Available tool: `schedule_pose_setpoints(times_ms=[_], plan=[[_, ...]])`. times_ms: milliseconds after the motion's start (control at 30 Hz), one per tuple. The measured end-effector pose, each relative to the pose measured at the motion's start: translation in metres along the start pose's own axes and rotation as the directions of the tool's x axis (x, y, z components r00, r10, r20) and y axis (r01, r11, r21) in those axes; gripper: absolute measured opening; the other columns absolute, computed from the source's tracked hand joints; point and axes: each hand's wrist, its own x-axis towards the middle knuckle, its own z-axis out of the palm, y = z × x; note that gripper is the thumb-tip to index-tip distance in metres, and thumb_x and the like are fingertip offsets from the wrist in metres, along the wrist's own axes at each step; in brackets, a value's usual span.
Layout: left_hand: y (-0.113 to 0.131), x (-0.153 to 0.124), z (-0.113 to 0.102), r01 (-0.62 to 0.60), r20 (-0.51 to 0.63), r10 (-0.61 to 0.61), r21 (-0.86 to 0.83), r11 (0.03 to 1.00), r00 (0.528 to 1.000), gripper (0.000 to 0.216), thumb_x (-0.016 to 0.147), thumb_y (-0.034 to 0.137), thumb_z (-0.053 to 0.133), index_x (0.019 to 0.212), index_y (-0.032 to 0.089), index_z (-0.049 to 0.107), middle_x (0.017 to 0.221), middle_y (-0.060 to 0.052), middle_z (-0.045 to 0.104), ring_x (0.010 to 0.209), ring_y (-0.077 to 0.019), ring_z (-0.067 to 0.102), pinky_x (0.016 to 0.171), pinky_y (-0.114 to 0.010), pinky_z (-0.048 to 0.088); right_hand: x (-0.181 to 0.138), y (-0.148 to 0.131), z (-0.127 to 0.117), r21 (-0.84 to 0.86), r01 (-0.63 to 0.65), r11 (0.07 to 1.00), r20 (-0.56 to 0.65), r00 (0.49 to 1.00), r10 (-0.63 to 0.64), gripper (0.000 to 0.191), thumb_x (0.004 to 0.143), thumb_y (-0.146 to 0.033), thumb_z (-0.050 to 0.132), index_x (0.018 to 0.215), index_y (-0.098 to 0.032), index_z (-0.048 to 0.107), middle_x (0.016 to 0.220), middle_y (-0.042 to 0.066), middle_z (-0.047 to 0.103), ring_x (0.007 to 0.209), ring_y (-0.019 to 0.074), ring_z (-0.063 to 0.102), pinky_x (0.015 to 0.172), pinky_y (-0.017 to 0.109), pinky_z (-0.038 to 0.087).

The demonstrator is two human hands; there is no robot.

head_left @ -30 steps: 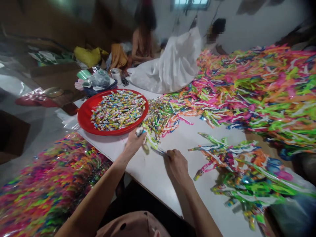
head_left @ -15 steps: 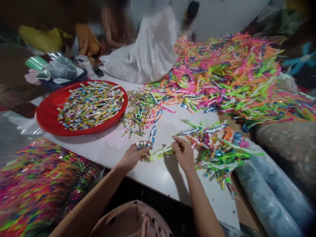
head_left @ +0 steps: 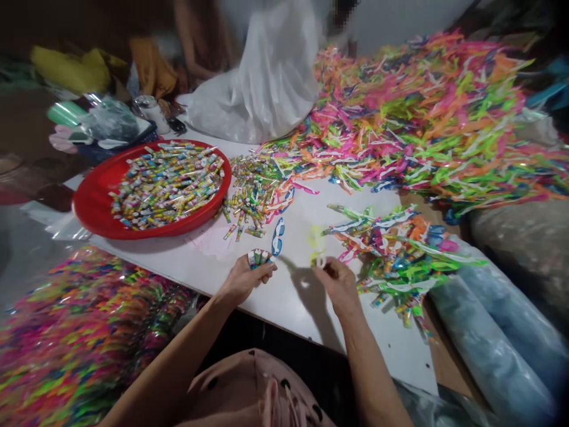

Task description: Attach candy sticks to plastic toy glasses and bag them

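My left hand is closed around several small printed tubes, their ends pointing up above the fingers. In my right hand, thumb and fingers pinch the lower end of a blurred yellow plastic piece with a white part, which looks like small toy glasses. It stands up from the fingertips over the white table. A blue and white glasses-shaped piece lies just beyond my left hand. Right of my right hand lies a heap of coloured plastic pieces with printed tubes.
A red basin full of printed tubes stands at the left, loose tubes beside it. A large pile of coloured plastic pieces fills the back right. Behind the table's middle stands a white sack; a person is beyond it.
My right hand has moved slightly right and down, away from my left. The yellow piece, earlier stretched towards my left hand, now points upward. The left hand still grips the tubes.
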Motion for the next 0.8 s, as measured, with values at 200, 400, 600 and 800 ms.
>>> schedule_pose_setpoints(times_ms=[200,400,600,800], plan=[[-0.008,-0.004,0.008,0.006,0.043,-0.006,-0.007,1.0,0.999,0.033,0.078,0.045,0.069,0.086,0.014,0.066,0.068,-0.002,0.061,0.054,-0.0087,0.05,0.05,-0.021,0.035,0.012,-0.025,0.035,0.366,-0.144,0.92,0.13,0.986,0.102,0.017,0.067,-0.034,0.069,0.072,-0.019,0.066,0.068,0.001,0.064,0.066,0.0162,0.057,0.061,0.028,0.045],[-0.006,-0.006,0.018,0.04,0.035,-0.039,-0.039,0.998,0.999,0.045,0.069,0.048,0.076,0.094,0.014,0.062,0.068,-0.002,0.062,0.053,-0.0082,0.048,0.046,-0.02,0.032,0.012,-0.025,0.033,0.368,-0.153,0.917,0.004,0.987,0.163,0.026,0.064,-0.037,0.075,0.078,-0.016,0.068,0.067,0.0,0.063,0.063,0.014,0.053,0.059,0.026,0.043],[-0.007,-0.008,0.024,0.038,0.108,-0.033,-0.051,0.998,0.994,0.043,0.072,0.045,0.075,0.1,0.016,0.06,0.07,-0.002,0.062,0.056,-0.0081,0.05,0.049,-0.019,0.035,0.015,-0.022,0.038,0.39,-0.225,0.893,0.083,0.974,0.209,0.025,0.063,-0.038,0.075,0.07,-0.016,0.066,0.059,-0.002,0.058,0.054,0.0112,0.047,0.052,0.025,0.038],[-0.008,-0.006,0.022,0.084,0.16,-0.081,-0.015,0.996,0.984,0.046,0.072,0.042,0.076,0.105,0.014,0.062,0.069,-0.002,0.061,0.053,-0.0068,0.046,0.046,-0.019,0.03,0.014,-0.01,0.039,0.504,-0.301,0.81,0.081,0.95,0.302,0.03,0.059,-0.04,0.077,0.074,-0.017,0.064,0.057,-0.004,0.056,0.053,0.011,0.046,0.052,0.024,0.037]])
